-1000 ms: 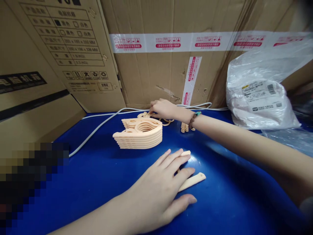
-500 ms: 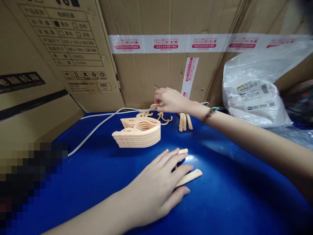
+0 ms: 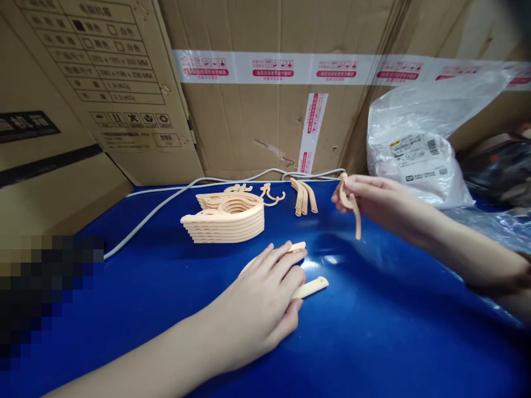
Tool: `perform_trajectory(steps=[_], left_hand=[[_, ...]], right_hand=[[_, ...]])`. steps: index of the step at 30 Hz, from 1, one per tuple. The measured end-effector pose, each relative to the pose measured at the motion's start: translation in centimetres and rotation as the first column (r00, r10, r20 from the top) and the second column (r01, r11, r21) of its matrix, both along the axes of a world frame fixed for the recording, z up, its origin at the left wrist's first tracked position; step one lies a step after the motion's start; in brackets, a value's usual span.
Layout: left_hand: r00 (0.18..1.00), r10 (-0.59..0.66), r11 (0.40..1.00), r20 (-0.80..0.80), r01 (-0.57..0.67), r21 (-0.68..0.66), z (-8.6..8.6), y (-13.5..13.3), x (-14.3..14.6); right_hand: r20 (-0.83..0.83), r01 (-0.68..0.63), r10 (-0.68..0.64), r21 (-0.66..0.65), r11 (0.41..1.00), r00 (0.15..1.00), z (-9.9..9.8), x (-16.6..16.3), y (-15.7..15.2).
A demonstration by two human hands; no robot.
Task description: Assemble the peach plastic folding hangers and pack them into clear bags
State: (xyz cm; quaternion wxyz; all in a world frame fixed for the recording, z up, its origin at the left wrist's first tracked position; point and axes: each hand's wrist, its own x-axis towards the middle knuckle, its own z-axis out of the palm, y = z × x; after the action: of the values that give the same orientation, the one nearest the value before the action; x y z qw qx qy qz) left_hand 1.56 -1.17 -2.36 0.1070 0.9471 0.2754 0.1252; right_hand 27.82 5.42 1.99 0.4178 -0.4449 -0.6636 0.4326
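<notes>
My left hand (image 3: 257, 298) lies flat with fingers stretched out on a peach plastic hanger part (image 3: 310, 288) on the blue table (image 3: 373, 342). My right hand (image 3: 373, 202) hovers above the table at the right, pinching a peach plastic hook piece (image 3: 355, 216) that hangs down from its fingers. A stack of peach folded hangers (image 3: 226, 219) sits behind my left hand. Loose hook pieces (image 3: 271, 194) and a few straight arm pieces (image 3: 302, 194) lie at the table's back edge.
Large cardboard boxes (image 3: 265, 110) wall off the back and left. A grey cable (image 3: 166, 202) runs along the back of the table. A clear plastic bag with labels (image 3: 415, 149) rests at the back right.
My right hand has lifted a hook piece from the pile behind the stack and carried it right and toward me. My left hand has stayed pressed on the part.
</notes>
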Motion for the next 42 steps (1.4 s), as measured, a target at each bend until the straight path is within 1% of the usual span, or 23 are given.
perform_trajectory(steps=[2, 3, 5, 7, 9, 11, 13, 16, 19, 22, 24, 30, 33, 36, 42], left_hand=[[1.000, 0.003, 1.000, 0.015, -0.003, -0.013, 0.1, 0.1, 0.0], [1.000, 0.006, 1.000, 0.018, -0.006, -0.021, 0.2, 0.2, 0.0], [1.000, 0.011, 0.999, 0.012, -0.010, -0.033, 0.4, 0.3, 0.0], [1.000, 0.013, 0.999, 0.005, -0.013, -0.039, 0.7, 0.4, 0.0], [1.000, 0.018, 0.999, 0.022, -0.017, -0.043, 0.8, 0.5, -0.1], [0.998, 0.026, 0.998, 0.057, -0.023, -0.057, 0.8, 0.6, -0.1], [0.996, 0.033, 0.997, 0.084, -0.027, -0.078, 0.6, 0.8, -0.2], [0.996, 0.034, 0.995, 0.087, -0.025, -0.102, 0.5, 0.9, -0.3], [0.997, 0.032, 0.994, 0.074, -0.024, -0.109, 0.5, 0.9, -0.4], [0.997, 0.019, 0.994, 0.073, -0.011, -0.108, 0.6, 1.0, -0.4], [0.996, 0.019, 0.993, 0.082, -0.010, -0.114, 0.7, 1.0, -0.4], [0.993, 0.046, 0.989, 0.111, -0.030, -0.143, 0.5, 1.2, -0.2], [0.992, 0.050, 0.992, 0.113, -0.036, -0.119, 0.2, 1.2, -0.2], [0.993, 0.044, 0.998, 0.109, -0.038, -0.058, -0.1, 1.2, -0.3], [1.000, 0.011, 0.998, 0.009, -0.012, 0.062, -0.2, 1.3, -0.3]], right_hand=[[0.022, -0.015, 0.017, -0.062, 0.998, 1.000, -0.8, -0.3, -1.5], [0.066, -0.032, 0.038, -0.078, 0.996, 0.997, -1.2, -0.6, -2.1], [0.221, -0.094, 0.105, -0.059, 0.994, 0.970, -1.5, -1.4, -3.1], [0.389, -0.178, 0.166, -0.004, 0.984, 0.906, -1.5, -2.2, -3.9], [0.519, -0.250, 0.189, 0.049, 0.967, 0.833, -1.3, -2.6, -4.5], [0.602, -0.303, 0.194, 0.084, 0.949, 0.775, -1.2, -2.8, -5.0], [0.646, -0.352, 0.210, 0.096, 0.931, 0.734, -1.2, -2.7, -5.4], [0.638, -0.380, 0.245, 0.080, 0.922, 0.729, -1.3, -2.6, -5.6], [0.616, -0.353, 0.259, 0.033, 0.935, 0.744, -1.5, -2.5, -5.6], [0.636, -0.326, 0.258, -0.010, 0.945, 0.727, -1.6, -2.4, -5.6], [0.648, -0.318, 0.249, -0.011, 0.948, 0.719, -1.8, -2.3, -5.6], [0.616, -0.328, 0.261, -0.004, 0.945, 0.744, -1.9, -2.2, -5.6], [0.596, -0.348, 0.281, -0.004, 0.938, 0.752, -2.0, -2.3, -5.6], [0.589, -0.353, 0.290, -0.009, 0.936, 0.755, -2.2, -2.3, -5.7], [0.558, -0.362, 0.301, -0.001, 0.932, 0.774, -2.4, -2.4, -6.0]])
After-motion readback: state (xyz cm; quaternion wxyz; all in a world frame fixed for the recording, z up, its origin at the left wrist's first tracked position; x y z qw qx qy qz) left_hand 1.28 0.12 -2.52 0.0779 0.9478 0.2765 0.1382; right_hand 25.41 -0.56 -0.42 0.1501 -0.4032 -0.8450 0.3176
